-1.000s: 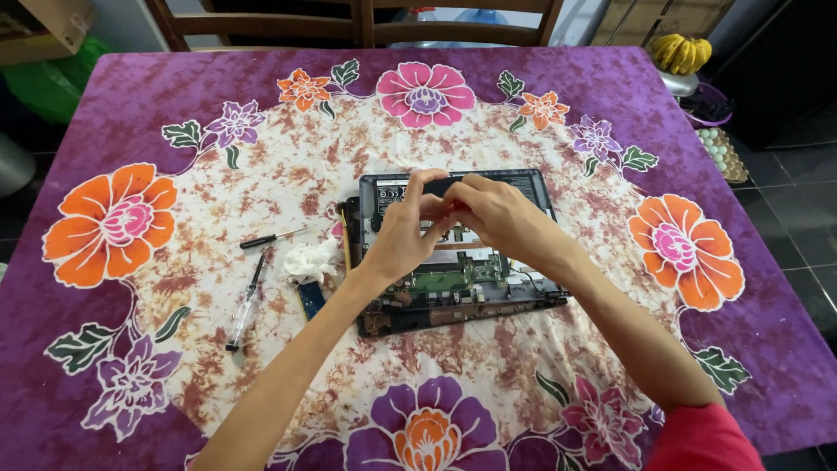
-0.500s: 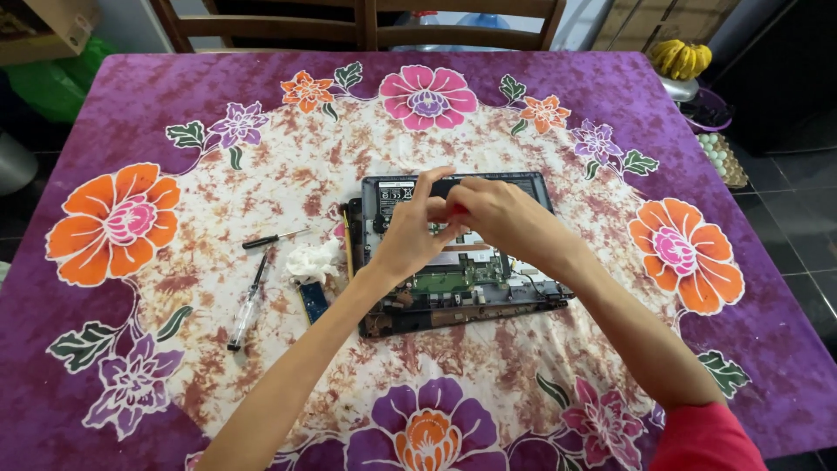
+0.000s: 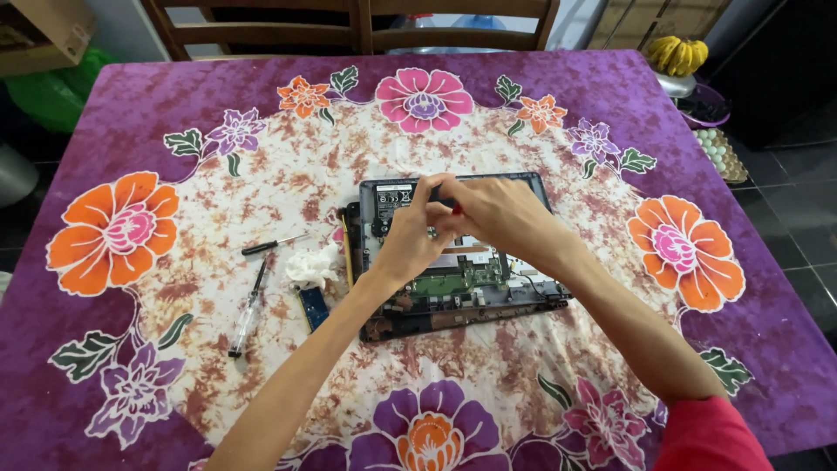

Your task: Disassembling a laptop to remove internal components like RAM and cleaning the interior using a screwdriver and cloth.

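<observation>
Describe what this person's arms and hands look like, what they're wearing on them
Both forearms are bare, with no gloves, watch or rings that can be seen on the left hand or right hand. A red sleeve covers the right upper arm; the left arm shows no sleeve in view.

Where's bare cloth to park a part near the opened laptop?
Free: right of the laptop toward the orange flower, and below it. Crowded: its left, with tissue, small board and two screwdrivers.

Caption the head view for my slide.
Both hands, left hand and right hand, meet over an opened laptop on a floral tablecloth.
</observation>
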